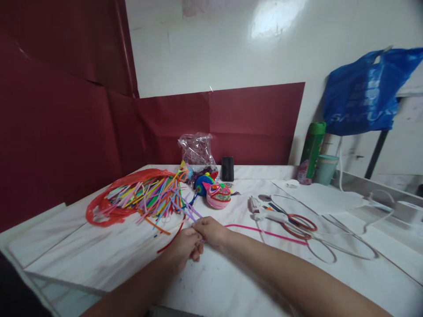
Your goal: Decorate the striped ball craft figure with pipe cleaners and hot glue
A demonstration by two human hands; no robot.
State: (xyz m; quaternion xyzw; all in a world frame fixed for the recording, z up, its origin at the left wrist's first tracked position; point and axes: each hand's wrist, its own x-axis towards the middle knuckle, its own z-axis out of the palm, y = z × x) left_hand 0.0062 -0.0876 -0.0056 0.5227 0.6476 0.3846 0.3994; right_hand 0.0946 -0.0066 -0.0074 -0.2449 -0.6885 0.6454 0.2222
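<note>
Taking our hands as the centre of the dial, with twelve o'clock straight ahead, we have both of them brought together low over the marbled tabletop (211,286), fingers curled and touching. Our right hand (209,230) and our left hand (188,243) are clamped on a few lilac stems (194,214), whose free ends fan out toward eleven o'clock; our fingers hide the rest. Near us at nine o'clock lies a curved dark red stem (175,239). At ten to eleven o'clock a heap of multicoloured stems (155,193) spills from a red plastic bag (101,211). At twelve we see a round blue ornament (200,185), with crumpled clear plastic (196,149) beyond it; just beside the blue piece, toward one o'clock, sits a pink-striped round ornament (218,200), and a dark phone (228,168) leans upright farther out. A bright pink stem (284,238) stretches along three o'clock, its far end near the red-handled scissors (302,222). Between two and three lies a white glue gun (269,215). Well apart at two o'clock, a green canister (312,149) stands beside a pale green cup (325,170), with a blue bag (363,97) hanging above.
</note>
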